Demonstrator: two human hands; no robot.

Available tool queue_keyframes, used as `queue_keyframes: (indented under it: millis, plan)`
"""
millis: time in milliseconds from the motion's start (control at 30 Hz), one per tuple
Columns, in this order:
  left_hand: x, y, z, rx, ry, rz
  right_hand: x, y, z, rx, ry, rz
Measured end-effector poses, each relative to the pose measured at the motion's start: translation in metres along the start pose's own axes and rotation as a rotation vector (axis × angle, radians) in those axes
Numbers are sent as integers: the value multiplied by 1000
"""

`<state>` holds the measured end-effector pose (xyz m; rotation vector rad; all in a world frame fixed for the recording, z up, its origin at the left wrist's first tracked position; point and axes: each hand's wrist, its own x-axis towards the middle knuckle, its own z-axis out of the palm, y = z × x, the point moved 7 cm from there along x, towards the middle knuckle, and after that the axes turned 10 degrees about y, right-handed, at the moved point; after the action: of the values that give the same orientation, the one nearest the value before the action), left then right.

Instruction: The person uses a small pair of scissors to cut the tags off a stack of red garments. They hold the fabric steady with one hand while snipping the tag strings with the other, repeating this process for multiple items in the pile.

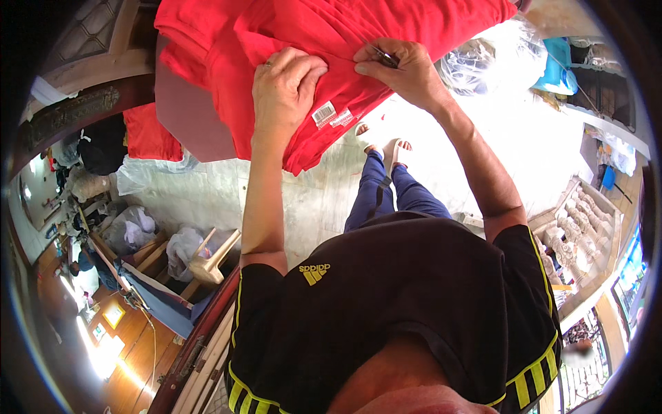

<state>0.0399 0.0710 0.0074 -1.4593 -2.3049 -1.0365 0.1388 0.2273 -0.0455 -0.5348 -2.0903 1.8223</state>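
A red garment lies spread over a raised surface at the top of the head view, with white tags hanging near its lower edge. My left hand presses down flat on the red cloth, fingers curled over a fold. My right hand pinches a small thin metal tool, perhaps scissors or a needle, at the cloth beside my left fingers. Both forearms reach up from my black shirt with yellow stripes.
A second red cloth lies at the left. Clear plastic bags and a blue item sit at the upper right. A wooden stool and stuffed bags stand on the pale floor at the left. My feet are below.
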Motion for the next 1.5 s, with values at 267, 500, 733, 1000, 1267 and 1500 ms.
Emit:
queue_keyframes:
  millis: [267, 500, 733, 1000, 1267, 1500]
  plan:
    - [34, 2, -6, 182, -296, 170, -2, -12, -2, 47, 8, -85]
    - [40, -15, -20, -377, -425, -263, -6, -56, 7, -288, 229, -474]
    - [33, -16, -21, -576, -394, -560, -17, -69, 33, -100, 242, -480]
    - [19, -19, -23, -658, -303, -512, -4, -30, 44, 123, 145, -174]
    - [-3, -22, -7, -596, -222, -570, 0, -23, 48, 315, 95, -78]
    - [-11, -28, -11, -660, -177, -605, -9, -39, 15, -45, -34, -128]
